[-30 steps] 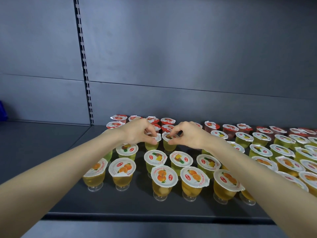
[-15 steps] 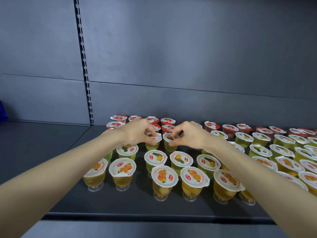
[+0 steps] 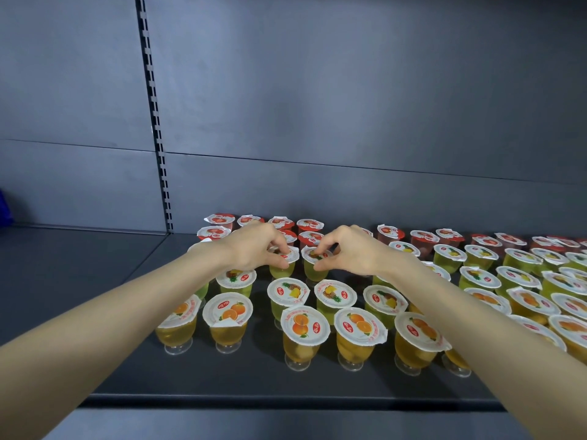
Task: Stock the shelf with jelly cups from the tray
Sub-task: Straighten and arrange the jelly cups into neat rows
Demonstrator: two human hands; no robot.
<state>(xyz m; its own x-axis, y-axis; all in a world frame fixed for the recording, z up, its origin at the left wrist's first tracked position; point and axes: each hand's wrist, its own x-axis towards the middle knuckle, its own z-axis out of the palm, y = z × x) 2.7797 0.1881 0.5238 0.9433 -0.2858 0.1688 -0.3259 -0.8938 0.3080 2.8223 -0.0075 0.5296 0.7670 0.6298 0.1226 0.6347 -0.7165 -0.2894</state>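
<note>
Rows of jelly cups stand on the dark shelf [image 3: 222, 376]: orange ones in front, yellow-green pineapple ones in the middle, red ones at the back. My left hand [image 3: 254, 249] pinches the lid rim of a green jelly cup [image 3: 284, 265] in the middle row. My right hand [image 3: 349, 254] pinches the neighbouring green jelly cup [image 3: 316, 266] the same way. Both cups stand upright side by side on the shelf. The tray is not in view.
The shelf's grey back panel [image 3: 349, 122] rises behind the cups, with a slotted upright [image 3: 155, 122] at the left. Bare shelf lies to the left of the cups and along the front edge. A blue object [image 3: 4, 211] shows at the far left edge.
Both hands have stayed on the same two green cups, which have barely moved.
</note>
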